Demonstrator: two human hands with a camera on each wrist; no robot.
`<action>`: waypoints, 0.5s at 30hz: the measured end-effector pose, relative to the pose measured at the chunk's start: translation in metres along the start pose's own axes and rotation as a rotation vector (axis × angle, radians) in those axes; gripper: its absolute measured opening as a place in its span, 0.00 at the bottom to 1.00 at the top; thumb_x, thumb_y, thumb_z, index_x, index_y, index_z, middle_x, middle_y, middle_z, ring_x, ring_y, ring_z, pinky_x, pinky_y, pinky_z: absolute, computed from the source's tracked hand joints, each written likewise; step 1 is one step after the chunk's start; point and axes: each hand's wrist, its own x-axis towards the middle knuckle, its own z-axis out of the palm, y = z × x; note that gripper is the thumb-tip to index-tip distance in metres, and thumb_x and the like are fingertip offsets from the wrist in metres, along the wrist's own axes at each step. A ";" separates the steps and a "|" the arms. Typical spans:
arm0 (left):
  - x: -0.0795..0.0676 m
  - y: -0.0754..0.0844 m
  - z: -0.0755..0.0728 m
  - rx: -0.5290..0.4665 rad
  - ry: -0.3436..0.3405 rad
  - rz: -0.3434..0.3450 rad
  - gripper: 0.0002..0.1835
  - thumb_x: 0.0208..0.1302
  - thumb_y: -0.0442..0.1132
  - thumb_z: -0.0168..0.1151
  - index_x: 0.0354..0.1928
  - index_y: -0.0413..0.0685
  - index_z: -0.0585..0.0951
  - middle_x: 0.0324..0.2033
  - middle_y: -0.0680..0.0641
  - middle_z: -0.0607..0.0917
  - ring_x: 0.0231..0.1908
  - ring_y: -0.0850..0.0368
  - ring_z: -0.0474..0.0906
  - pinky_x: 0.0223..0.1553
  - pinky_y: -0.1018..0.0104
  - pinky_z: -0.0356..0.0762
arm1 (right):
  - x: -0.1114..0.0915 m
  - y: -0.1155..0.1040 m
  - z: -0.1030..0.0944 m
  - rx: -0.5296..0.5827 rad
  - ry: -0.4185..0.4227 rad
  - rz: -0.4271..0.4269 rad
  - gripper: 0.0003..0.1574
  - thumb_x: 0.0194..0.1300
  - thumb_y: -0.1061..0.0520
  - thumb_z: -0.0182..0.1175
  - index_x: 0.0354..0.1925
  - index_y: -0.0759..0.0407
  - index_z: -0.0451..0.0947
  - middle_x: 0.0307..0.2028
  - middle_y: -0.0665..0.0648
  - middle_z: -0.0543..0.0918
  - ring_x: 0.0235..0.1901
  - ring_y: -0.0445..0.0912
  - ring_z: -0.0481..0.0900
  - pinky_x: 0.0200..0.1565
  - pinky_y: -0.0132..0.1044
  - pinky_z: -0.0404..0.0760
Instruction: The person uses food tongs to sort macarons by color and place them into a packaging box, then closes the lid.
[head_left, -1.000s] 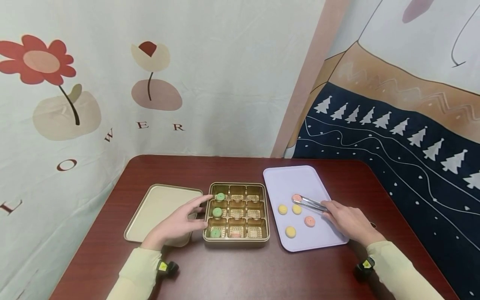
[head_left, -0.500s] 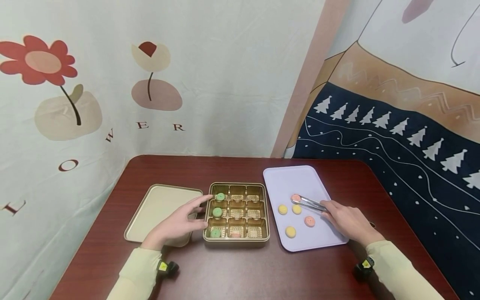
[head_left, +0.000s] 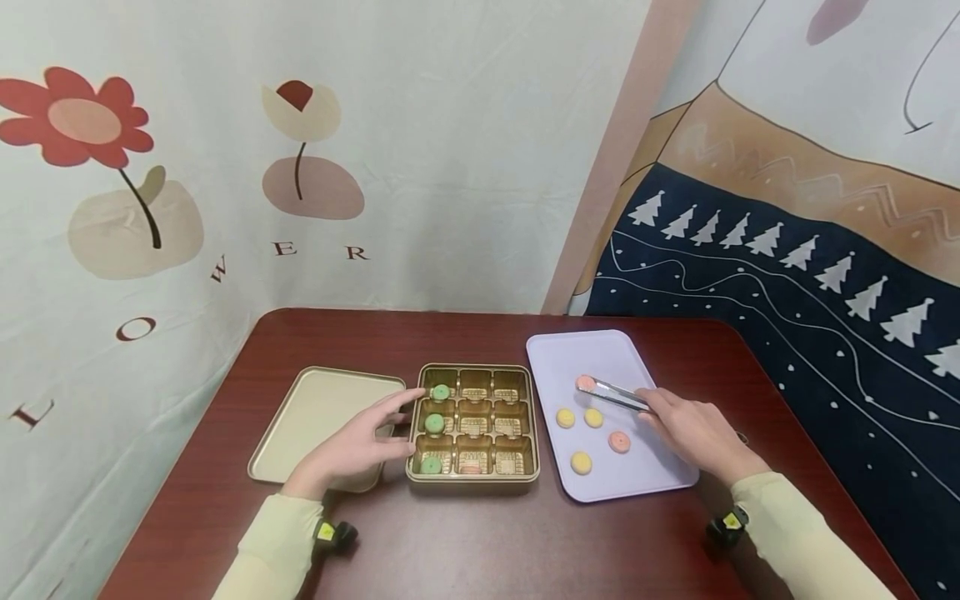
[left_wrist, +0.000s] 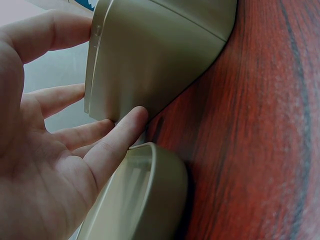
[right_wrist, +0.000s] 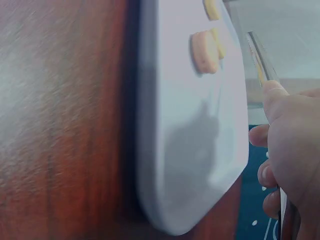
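Observation:
My right hand [head_left: 697,433] grips metal tongs [head_left: 618,395], whose tips pinch a pink round cookie [head_left: 585,382] over the lilac tray [head_left: 618,354]. In the right wrist view the tongs [right_wrist: 270,70] stick out past the thumb; their tips show no cookie there. Fingers spread, my left hand [head_left: 360,442] rests against the left side of a gold tin [left_wrist: 160,55] with a divided insert. Green cookies [head_left: 434,424] sit in the insert's left column. Another pink cookie [head_left: 470,470] lies in the front middle compartment, partly hidden by the front wall.
Several yellow cookies [head_left: 581,463] and one more pink cookie [head_left: 618,442] lie on the tray, right of the tin. A shallow cream-gold lid [head_left: 315,417] lies under my left forearm's side of the table [head_left: 570,550]. Printed curtains [head_left: 480,208] hang behind the table.
My right hand has lifted the tongs with the pink cookie, which shifts slightly left and away from me. My left hand stays at the tin.

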 end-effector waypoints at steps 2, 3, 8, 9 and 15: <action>0.000 0.000 0.000 -0.001 0.001 0.001 0.47 0.64 0.35 0.73 0.81 0.44 0.60 0.79 0.31 0.59 0.71 0.21 0.64 0.66 0.38 0.78 | 0.002 -0.002 -0.004 -0.007 0.021 -0.022 0.32 0.71 0.46 0.69 0.69 0.50 0.74 0.53 0.56 0.87 0.38 0.45 0.83 0.45 0.50 0.92; 0.000 0.000 0.000 -0.001 0.001 0.002 0.47 0.64 0.35 0.73 0.81 0.44 0.60 0.79 0.31 0.59 0.71 0.21 0.64 0.66 0.38 0.78 | 0.003 -0.003 -0.005 -0.007 0.030 -0.032 0.32 0.71 0.47 0.69 0.68 0.51 0.74 0.53 0.56 0.87 0.37 0.45 0.82 0.44 0.49 0.92; 0.000 0.000 0.001 -0.007 0.001 0.002 0.47 0.64 0.34 0.73 0.81 0.44 0.60 0.79 0.31 0.59 0.70 0.20 0.64 0.66 0.38 0.78 | 0.007 -0.007 -0.013 -0.010 0.053 -0.063 0.31 0.72 0.47 0.69 0.68 0.51 0.74 0.51 0.55 0.86 0.34 0.44 0.81 0.41 0.48 0.92; 0.000 0.000 0.001 -0.008 0.000 0.000 0.47 0.64 0.34 0.73 0.81 0.44 0.60 0.79 0.31 0.59 0.70 0.20 0.64 0.66 0.38 0.78 | 0.007 -0.008 -0.015 -0.007 0.051 -0.065 0.31 0.72 0.47 0.68 0.68 0.50 0.74 0.51 0.55 0.86 0.35 0.44 0.81 0.41 0.48 0.92; 0.001 0.000 0.000 -0.010 -0.001 -0.006 0.47 0.64 0.35 0.73 0.82 0.44 0.60 0.79 0.31 0.58 0.71 0.20 0.63 0.66 0.39 0.79 | 0.009 -0.013 -0.020 0.001 0.043 -0.080 0.30 0.72 0.47 0.67 0.68 0.49 0.74 0.51 0.54 0.86 0.35 0.43 0.81 0.41 0.46 0.91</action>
